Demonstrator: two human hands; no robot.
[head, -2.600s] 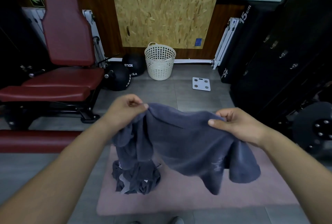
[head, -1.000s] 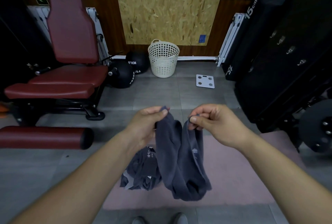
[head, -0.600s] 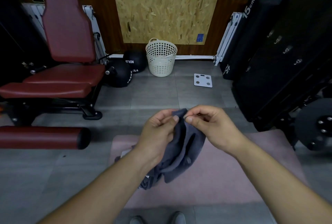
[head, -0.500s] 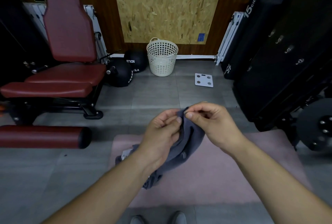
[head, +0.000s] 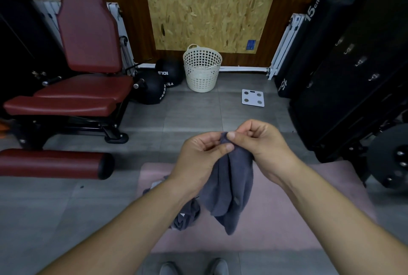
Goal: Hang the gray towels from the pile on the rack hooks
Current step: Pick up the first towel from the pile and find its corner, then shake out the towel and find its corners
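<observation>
Pinching the gray towel (head: 229,186) at its bunched top, my left hand (head: 198,160) and right hand (head: 262,148) both grip; I judge it limp, light; hooks (head: 362,62) at two o'clock.

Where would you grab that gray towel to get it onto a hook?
At its bunched top edge, coming from above. The left hand and right hand pinch the towel there, side by side, and the rest hangs down in loose folds. A grip up top likely leaves cloth between the two hands to loop over a hook.
</observation>
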